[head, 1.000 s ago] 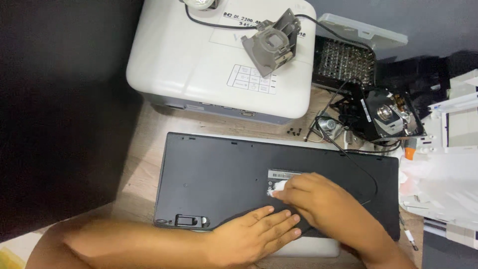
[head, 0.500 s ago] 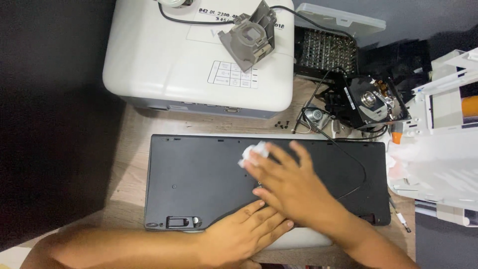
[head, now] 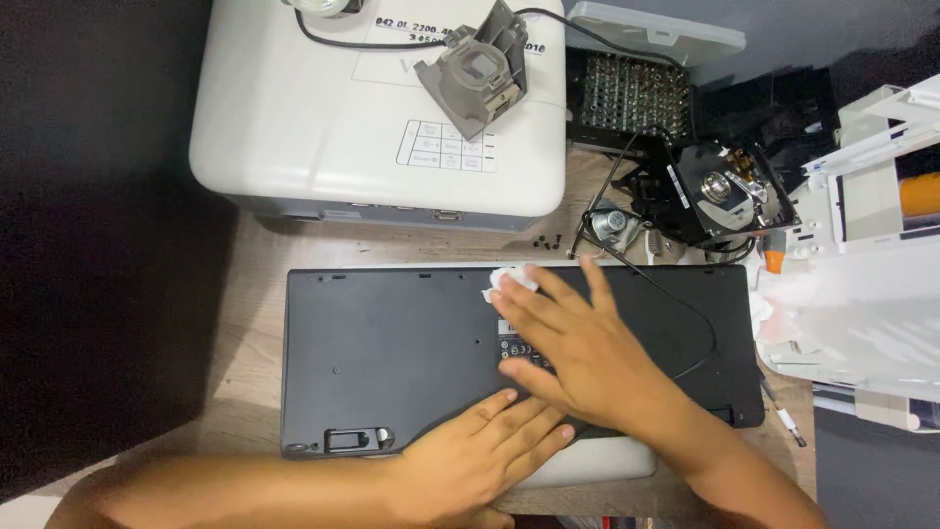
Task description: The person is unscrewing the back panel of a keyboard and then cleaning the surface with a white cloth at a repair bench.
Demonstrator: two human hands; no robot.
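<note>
A black keyboard [head: 392,353] lies face down on the wooden desk, its underside up. My right hand [head: 573,343] is spread flat on it near the far edge and presses a small white cloth [head: 507,281] under the fingertips. My left hand [head: 480,456] lies flat on the keyboard's near edge, fingers together, holding it still. A thin black cable [head: 685,313] runs across the right part of the underside.
A white projector [head: 323,127] stands behind the keyboard with a grey lens housing [head: 473,69] on top. To the right sit a black optical assembly [head: 720,196], a perforated black part [head: 627,98] and white plastic covers [head: 862,294]. Small black screws [head: 546,241] lie on the desk.
My right hand has slid the white cloth from the middle label area up toward the keyboard's far edge. The left hand has stayed on the near edge.
</note>
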